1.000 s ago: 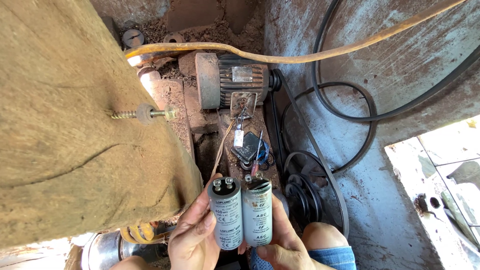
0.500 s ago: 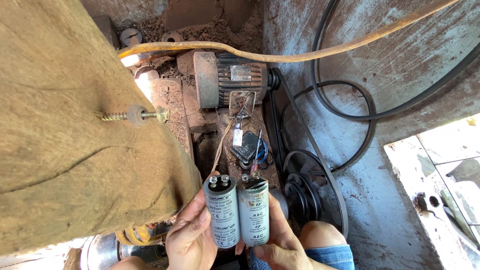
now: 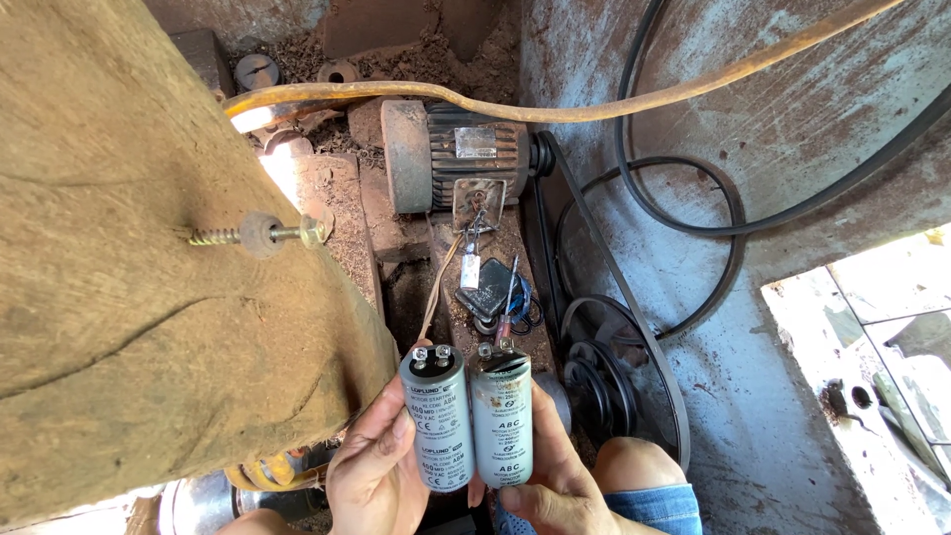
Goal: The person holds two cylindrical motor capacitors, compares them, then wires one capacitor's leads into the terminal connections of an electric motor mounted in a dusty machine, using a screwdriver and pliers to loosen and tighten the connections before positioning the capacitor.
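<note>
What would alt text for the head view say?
Two hands hold two grey cylindrical capacitors side by side, terminals up: the left hand grips the darker capacitor, the right hand the paler capacitor, which has wires on its terminals. Beyond them an electric motor with a drive belt sits on dusty ground, beside a rough timber.

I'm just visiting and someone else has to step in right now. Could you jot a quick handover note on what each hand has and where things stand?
Left hand: holds the dark grey capacitor upright, its two top terminals bare.
Right hand: holds the lighter, worn capacitor right beside it, touching; thin wires run from its top up toward the motor.
Below: the motor's terminal box is open, and a black cover lies on the plank under it. A belt runs from motor to pulley.
Done: both capacitors are in hand, side by side.
Left: the worn one looks still wired; the dark one has no wires.
</note>
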